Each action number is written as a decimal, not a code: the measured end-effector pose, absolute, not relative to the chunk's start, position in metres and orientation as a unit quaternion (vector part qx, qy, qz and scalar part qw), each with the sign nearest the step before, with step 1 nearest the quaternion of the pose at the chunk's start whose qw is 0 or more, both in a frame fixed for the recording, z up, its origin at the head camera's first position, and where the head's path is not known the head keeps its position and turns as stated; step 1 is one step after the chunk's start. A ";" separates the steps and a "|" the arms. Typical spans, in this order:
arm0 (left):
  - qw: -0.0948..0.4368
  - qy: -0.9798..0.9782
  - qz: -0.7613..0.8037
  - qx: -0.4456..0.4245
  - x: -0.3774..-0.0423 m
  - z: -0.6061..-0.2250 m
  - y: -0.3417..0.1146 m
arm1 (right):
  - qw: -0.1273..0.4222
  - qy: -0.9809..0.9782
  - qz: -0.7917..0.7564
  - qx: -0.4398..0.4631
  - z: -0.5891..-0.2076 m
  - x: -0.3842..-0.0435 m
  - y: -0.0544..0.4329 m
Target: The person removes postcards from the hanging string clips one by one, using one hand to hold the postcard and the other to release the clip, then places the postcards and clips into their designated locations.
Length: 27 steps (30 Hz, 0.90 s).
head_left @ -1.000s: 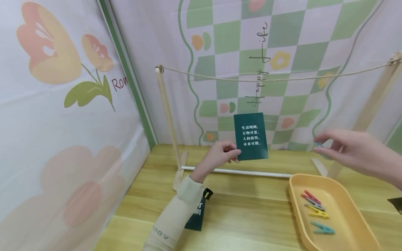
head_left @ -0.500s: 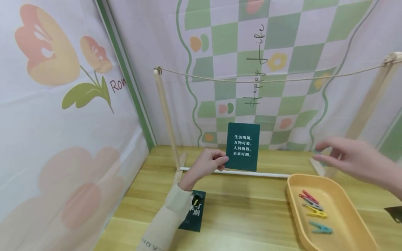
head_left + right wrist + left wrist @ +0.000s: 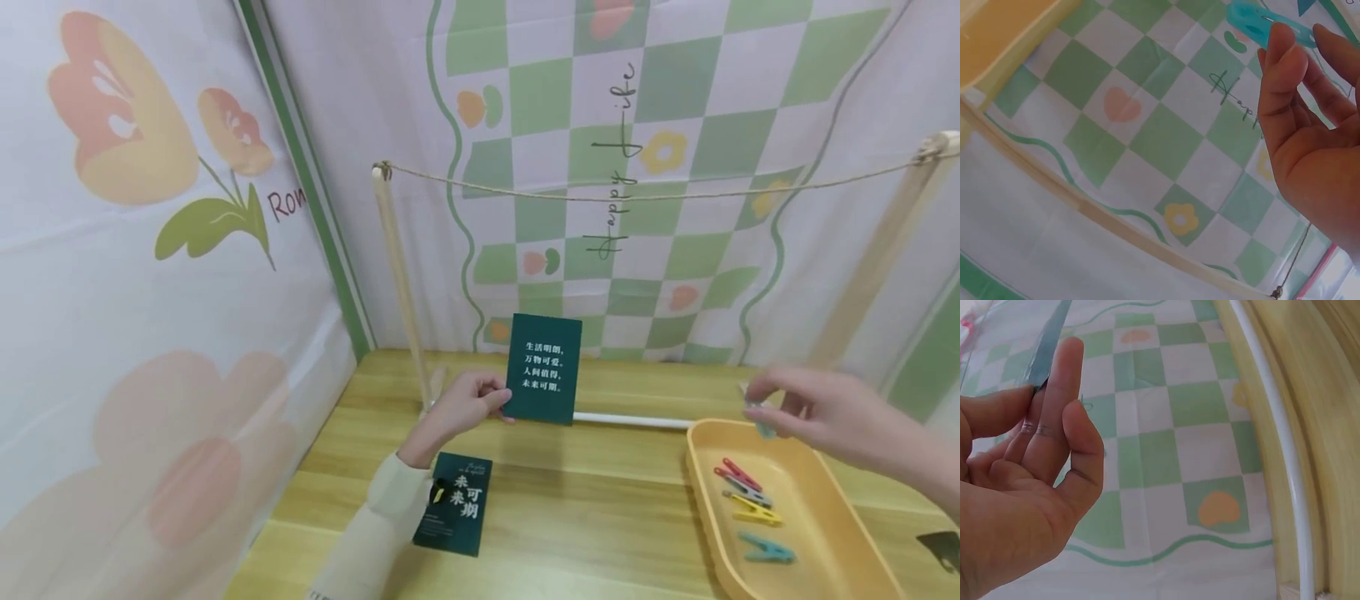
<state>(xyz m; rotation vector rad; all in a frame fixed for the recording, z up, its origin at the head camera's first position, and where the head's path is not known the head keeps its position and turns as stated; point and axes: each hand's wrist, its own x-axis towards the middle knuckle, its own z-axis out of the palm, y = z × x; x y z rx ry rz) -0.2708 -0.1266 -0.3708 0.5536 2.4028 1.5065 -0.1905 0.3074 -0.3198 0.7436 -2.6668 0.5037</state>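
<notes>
With thumb and fingers my left hand (image 3: 468, 404) pinches the lower left edge of a dark green card (image 3: 543, 371) with white Chinese characters, held upright below the string. The left wrist view shows that card (image 3: 1049, 344) nearly edge-on between thumb and fingers. Out to the right, my right hand (image 3: 825, 412) pinches a light blue clothespin (image 3: 763, 421) above the far end of the yellow tray; the right wrist view shows the clothespin (image 3: 1266, 24) at the fingertips. Another dark green card (image 3: 457, 504) lies on the table beside my left forearm.
A string (image 3: 637, 198) spans two wooden posts, the left post (image 3: 401, 283) and the right post (image 3: 877, 258). A white rod (image 3: 637, 421) runs low between them. The yellow tray (image 3: 701, 500) contains several clothespins (image 3: 757, 508). A patterned cloth hangs behind.
My left hand has moved left and down with its card, uncovering the card on the table. The right hand has sunk lower, still pinching the clothespin.
</notes>
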 end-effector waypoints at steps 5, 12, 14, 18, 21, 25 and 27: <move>0.137 0.826 0.511 0.195 -0.269 -0.376 -0.138 | 0.141 -0.938 0.185 0.258 -0.334 -0.187 0.307; 0.157 0.817 0.518 0.200 -0.267 -0.382 -0.153 | 0.099 -0.934 0.206 0.275 -0.356 -0.187 0.310; 0.164 0.810 0.523 0.206 -0.267 -0.383 -0.156 | 0.091 -0.934 0.203 0.280 -0.362 -0.186 0.311; 0.170 0.815 0.516 0.201 -0.267 -0.386 -0.164 | 0.090 -0.930 0.200 0.297 -0.374 -0.185 0.312; 0.164 0.824 0.507 0.190 -0.265 -0.387 -0.171 | 0.088 -0.919 0.213 0.320 -0.382 -0.185 0.311; 0.169 0.825 0.506 0.187 -0.263 -0.392 -0.180 | 0.053 -0.909 0.248 0.332 -0.391 -0.183 0.311; 0.176 0.824 0.504 0.187 -0.262 -0.395 -0.183 | 0.039 -0.906 0.262 0.330 -0.394 -0.182 0.312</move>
